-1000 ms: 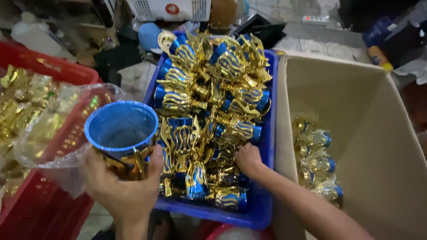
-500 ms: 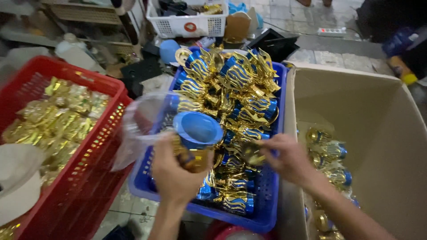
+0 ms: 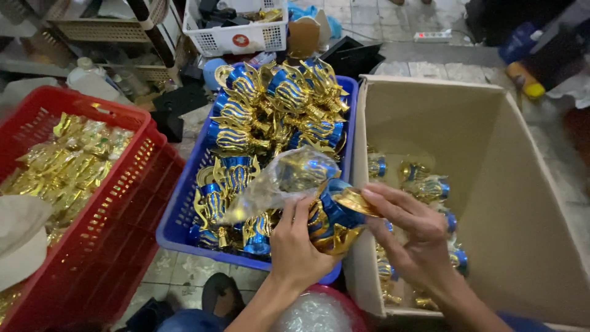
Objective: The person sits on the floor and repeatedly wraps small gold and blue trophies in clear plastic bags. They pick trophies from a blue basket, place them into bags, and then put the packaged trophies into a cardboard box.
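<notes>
1. A person's left hand [image 3: 299, 246] wraps around a blue and gold ornamental cup [image 3: 332, 222], fingers curled about its body, held above the near edge of a blue plastic crate [image 3: 178, 216]
2. The right hand [image 3: 410, 233] pinches a gold lid-like piece [image 3: 355, 200] between thumb and fingertips, touching the cup's upper end
3. A clear plastic bag [image 3: 284, 182] is caught under the left thumb and billows up and to the left over the crate
4. The cup lies tilted, its long axis running from lower left to upper right, blue mouth end pointing toward the right hand; the gold base sits low in the left palm
5. It looks like thin moulded plastic: light, stiff, glossy and likely slippery, with gold filigree that could snap; the plain blue body seems the safest place to hold
6. The crate holds many matching cups [image 3: 276, 104]. A cardboard box [image 3: 442, 123] on the right holds bagged ones; a red crate [image 3: 117, 203] on the left holds gold pieces
</notes>
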